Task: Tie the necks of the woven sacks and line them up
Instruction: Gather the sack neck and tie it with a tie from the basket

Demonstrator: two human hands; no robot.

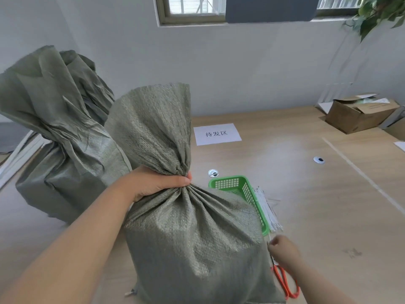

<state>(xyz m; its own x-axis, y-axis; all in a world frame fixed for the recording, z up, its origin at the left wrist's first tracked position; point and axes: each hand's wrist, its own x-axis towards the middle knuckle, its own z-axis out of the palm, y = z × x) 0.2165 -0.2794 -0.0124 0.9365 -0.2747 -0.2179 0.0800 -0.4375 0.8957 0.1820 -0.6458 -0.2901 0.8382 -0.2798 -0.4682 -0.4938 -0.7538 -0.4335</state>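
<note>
A grey-green woven sack [192,242] stands upright on the wooden table in front of me. My left hand [157,183] squeezes its gathered neck, and the loose top fans out above the fist. My right hand [282,249] is low beside the sack's right flank, fingers pinched at the near end of a bundle of white ties [268,209]. Whether it holds a tie I cannot tell. Two more sacks with bunched necks stand at the left, one [57,154] in front, the other [87,84] behind it.
A green plastic basket [241,187] sits behind the near sack, the ties lying along its right side. Orange-handled scissors [285,279] lie under my right wrist. A white paper sign [217,133] lies mid-table, a cardboard box [359,115] at the far right.
</note>
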